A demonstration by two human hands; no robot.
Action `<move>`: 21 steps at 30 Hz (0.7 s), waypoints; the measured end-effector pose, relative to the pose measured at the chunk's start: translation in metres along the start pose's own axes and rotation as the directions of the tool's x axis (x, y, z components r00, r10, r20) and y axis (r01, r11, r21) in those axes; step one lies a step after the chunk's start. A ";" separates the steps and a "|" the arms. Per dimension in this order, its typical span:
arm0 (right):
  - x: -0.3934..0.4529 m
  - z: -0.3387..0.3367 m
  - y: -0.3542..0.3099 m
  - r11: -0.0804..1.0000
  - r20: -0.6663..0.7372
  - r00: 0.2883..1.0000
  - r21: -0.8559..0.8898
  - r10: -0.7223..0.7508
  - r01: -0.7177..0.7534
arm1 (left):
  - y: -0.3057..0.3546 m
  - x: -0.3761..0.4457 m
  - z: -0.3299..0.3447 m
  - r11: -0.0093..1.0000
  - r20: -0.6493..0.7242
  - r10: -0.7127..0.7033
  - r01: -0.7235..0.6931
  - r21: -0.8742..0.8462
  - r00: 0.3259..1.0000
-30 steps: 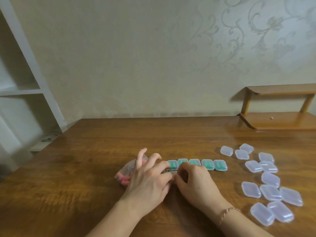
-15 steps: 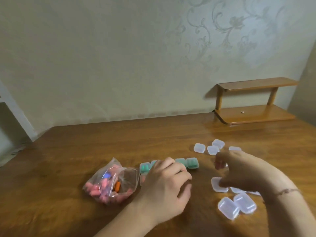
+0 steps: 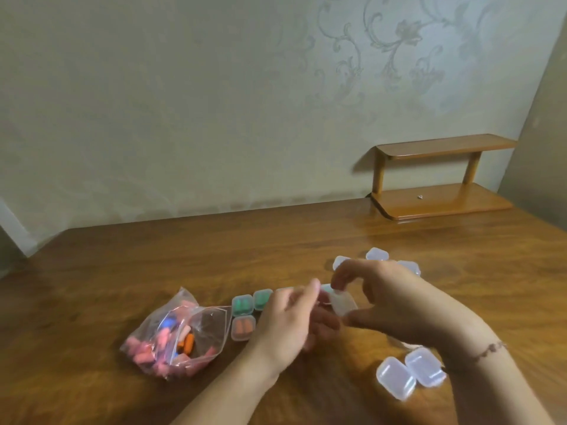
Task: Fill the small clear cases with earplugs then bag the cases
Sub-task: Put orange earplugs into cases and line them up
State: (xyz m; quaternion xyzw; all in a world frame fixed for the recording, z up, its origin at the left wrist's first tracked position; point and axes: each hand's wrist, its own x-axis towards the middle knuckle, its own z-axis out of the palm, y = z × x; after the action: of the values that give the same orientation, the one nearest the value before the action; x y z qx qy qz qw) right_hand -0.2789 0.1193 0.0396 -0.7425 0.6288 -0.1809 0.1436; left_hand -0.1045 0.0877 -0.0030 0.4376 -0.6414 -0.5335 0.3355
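You've got open table [image 3: 153, 265] along the far edge and toward the far left corner, easy reach there. Near left is blocked by the bag of earplugs [image 3: 175, 335], with filled cases [image 3: 242, 305] touching each other just right of it. Empty cases [image 3: 395, 378] crowd the near right; more [image 3: 376, 254] sit behind your hands. The wooden shelf [image 3: 438, 179] takes the far right corner.

Pale beige wall [image 3: 184, 102] with a faint swirly floral pattern toward the right. Glossy brown wooden table [image 3: 153, 256] pushed up against it, and a little two-tier wooden shelf [image 3: 441, 179] sits at the back right corner. Dim, warm light.
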 end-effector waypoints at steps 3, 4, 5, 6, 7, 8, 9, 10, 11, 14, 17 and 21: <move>0.005 0.006 -0.009 0.991 -0.090 0.989 0.059 -0.115 0.121 | 0.004 -0.001 -0.012 0.848 0.225 -0.226 0.305 -0.433 0.948; 0.006 0.009 -0.011 0.986 -0.119 0.983 0.076 -0.141 0.151 | 0.003 -0.001 -0.015 0.805 0.233 -0.228 0.318 -0.501 0.945; 0.007 0.011 -0.011 0.980 -0.144 0.976 0.093 -0.164 0.178 | 0.001 -0.001 -0.017 0.760 0.231 -0.229 0.322 -0.565 0.946; 0.008 0.013 -0.011 0.972 -0.170 0.967 0.109 -0.188 0.208 | 0.001 -0.001 -0.019 0.715 0.227 -0.222 0.317 -0.624 0.948; 0.009 0.015 -0.013 0.962 -0.204 0.955 0.124 -0.215 0.243 | 0.002 -0.001 -0.020 0.665 0.224 -0.212 0.308 -0.681 0.951; 0.010 0.017 -0.016 0.950 -0.250 0.938 0.139 -0.240 0.280 | 0.003 -0.001 -0.022 0.615 0.220 -0.198 0.295 -0.732 0.955; 0.010 0.020 -0.019 0.935 -0.307 0.915 0.155 -0.260 0.317 | 0.003 -0.001 -0.022 0.567 0.210 -0.182 0.277 -0.776 0.961; 0.012 0.023 -0.023 0.923 -0.361 0.892 0.166 -0.271 0.348 | 0.003 -0.001 -0.023 0.528 0.197 -0.165 0.256 -0.810 0.966; 0.013 0.028 -0.026 0.916 -0.406 0.871 0.164 -0.277 0.367 | 0.003 -0.001 -0.023 0.502 0.187 -0.146 0.236 -0.832 0.971; 0.016 0.037 -0.030 0.917 -0.480 0.834 0.134 -0.272 0.376 | 0.001 0.001 -0.024 0.484 0.176 -0.112 0.209 -0.850 0.978; 0.018 0.039 -0.029 0.910 -0.496 0.826 0.150 -0.268 0.386 | 0.000 0.002 -0.027 0.476 0.162 -0.077 0.179 -0.861 0.984; 0.019 0.042 -0.029 0.914 -0.541 0.798 0.119 -0.267 0.387 | -0.006 0.005 -0.027 0.494 0.147 -0.006 0.131 -0.860 0.989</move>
State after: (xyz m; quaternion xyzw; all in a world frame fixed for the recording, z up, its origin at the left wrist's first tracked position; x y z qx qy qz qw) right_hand -0.2319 0.1049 0.0160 -0.7438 0.4810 -0.4637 0.0197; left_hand -0.0810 0.0720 -0.0034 0.2011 -0.2887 -0.8221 0.4476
